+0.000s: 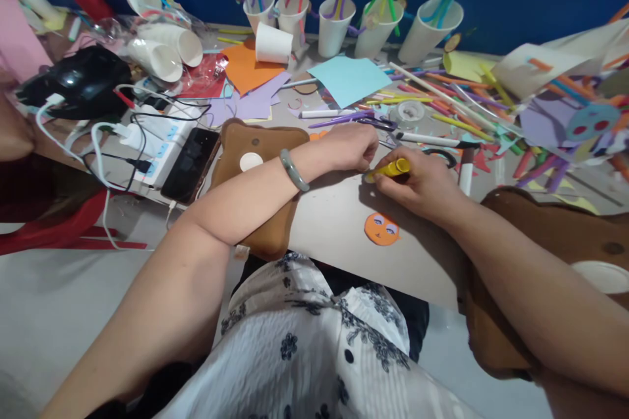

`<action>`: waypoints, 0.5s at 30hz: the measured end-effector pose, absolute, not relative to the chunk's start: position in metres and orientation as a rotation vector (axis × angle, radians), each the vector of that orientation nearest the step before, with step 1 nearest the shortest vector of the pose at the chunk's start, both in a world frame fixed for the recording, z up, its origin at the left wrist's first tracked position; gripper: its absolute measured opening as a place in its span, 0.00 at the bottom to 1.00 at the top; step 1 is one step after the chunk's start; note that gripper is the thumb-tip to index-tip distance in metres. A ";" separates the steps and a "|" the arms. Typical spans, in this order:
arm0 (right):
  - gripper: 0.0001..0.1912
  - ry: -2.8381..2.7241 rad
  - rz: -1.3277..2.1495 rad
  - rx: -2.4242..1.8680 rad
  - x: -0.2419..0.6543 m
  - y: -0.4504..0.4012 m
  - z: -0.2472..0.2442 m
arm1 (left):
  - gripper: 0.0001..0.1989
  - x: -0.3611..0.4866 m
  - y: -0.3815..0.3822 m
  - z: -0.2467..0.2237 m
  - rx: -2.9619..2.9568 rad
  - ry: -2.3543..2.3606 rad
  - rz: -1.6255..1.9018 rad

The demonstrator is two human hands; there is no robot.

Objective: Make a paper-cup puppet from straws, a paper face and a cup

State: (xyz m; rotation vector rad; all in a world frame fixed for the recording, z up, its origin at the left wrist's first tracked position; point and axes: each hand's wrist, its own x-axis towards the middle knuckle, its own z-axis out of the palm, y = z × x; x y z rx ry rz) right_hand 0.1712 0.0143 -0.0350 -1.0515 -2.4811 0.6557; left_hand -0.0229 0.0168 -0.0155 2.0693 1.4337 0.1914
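Our right hand (417, 180) has its thumb and fingers closed around a yellow tube (397, 167), pinched firmly enough that it lies slanted over the table, its round end facing up and away to the right. Whether it is a marker or a glue stick we can't be sure. Just left of that grip, our left hand (356, 146) is curled with fingertips downward, close to the tube's lower end; the fingers hide whatever they might hold, so we can't say if they pinch anything.

With both hands this close, we do best to let the wrists rest lightly and move the tube with the fingers, pressing gently so its end doesn't skid into the other hand. Directly below the grip, nearer our body, the orange paper face (382, 229) lies flat on the bare table (327, 222), apart from both hands. Its eyes and mouth are drawn, so we should lift the right forearm clear rather than drag it over the paper.

Just beyond the grip, a white marker (430, 139) and black scissor handles (441, 156) crowd the hand; more elbow room would help there. Past them sits a clear tape roll (410, 113), and farther off, a pale blue sheet (348, 80).
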 end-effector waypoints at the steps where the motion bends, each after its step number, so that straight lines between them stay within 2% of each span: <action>1: 0.05 -2.503 0.661 -1.042 0.171 0.014 -0.035 | 0.08 -0.023 0.017 -0.015 2.062 1.441 0.188; 11: 0.05 -2.459 0.736 -1.010 0.170 0.014 -0.036 | 0.07 -0.021 0.015 -0.015 2.107 1.454 0.212; 15: 0.06 -2.263 0.756 -1.115 0.172 0.017 -0.033 | 0.08 -0.022 0.014 -0.015 2.099 1.451 0.219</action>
